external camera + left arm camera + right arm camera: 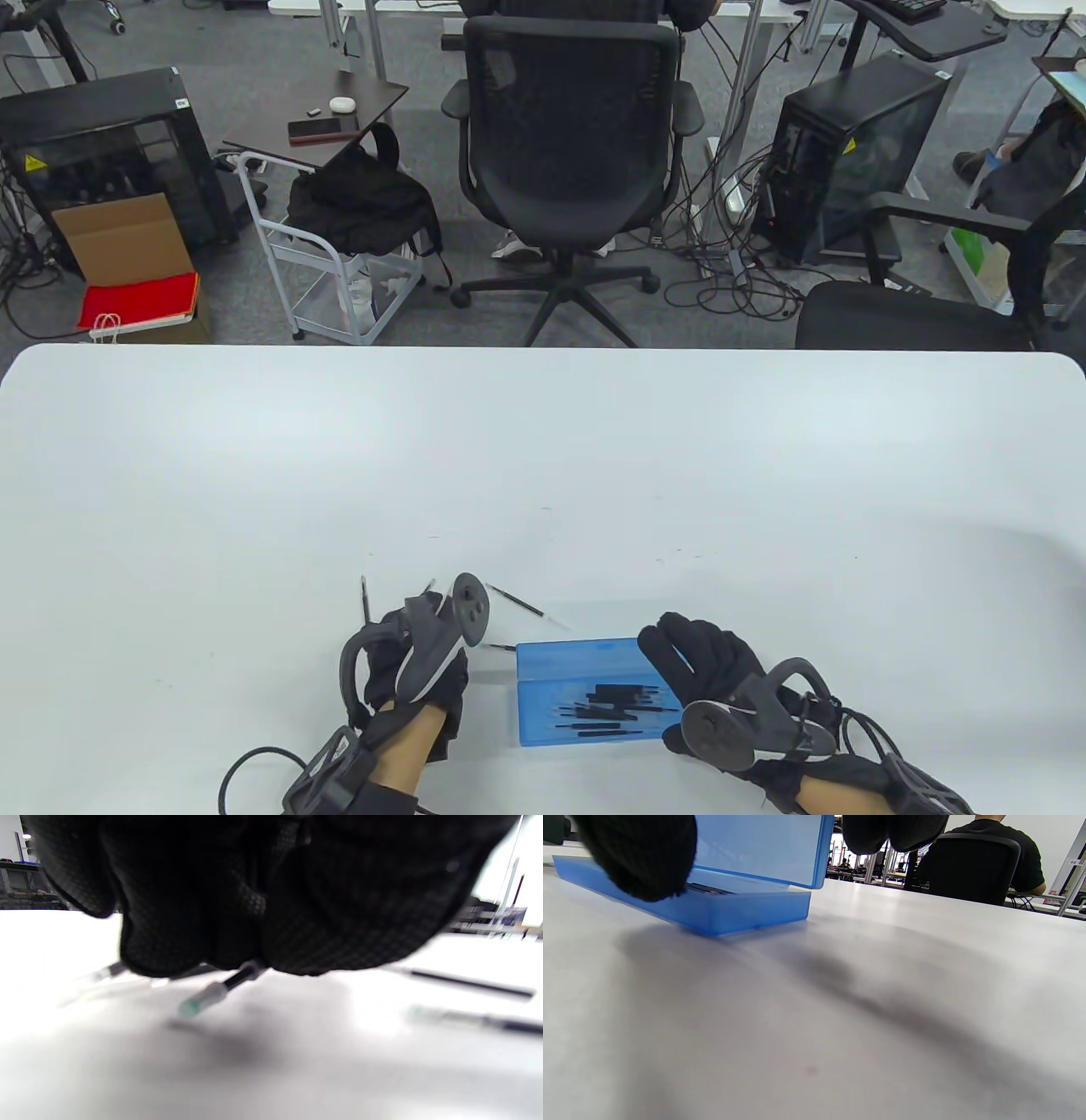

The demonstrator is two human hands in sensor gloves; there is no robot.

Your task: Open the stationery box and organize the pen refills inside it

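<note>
We've got the translucent blue stationery box (585, 692) near the table's (543, 475) front edge, lid up, black pen refills (615, 706) piled inside. Our right hand (721, 679) grips its right end. Our left hand (416, 671) pinches one refill (216, 991), with loose refills (526, 604) just beyond it, the tracker blocking part of them.

We see a translucent blue stationery box (585, 705) lying open on the desk (543, 475), its lid (755, 849) raised, black pen refills (615, 706) inside. More refills (522, 601) lie loose just beyond and left of it.
</note>
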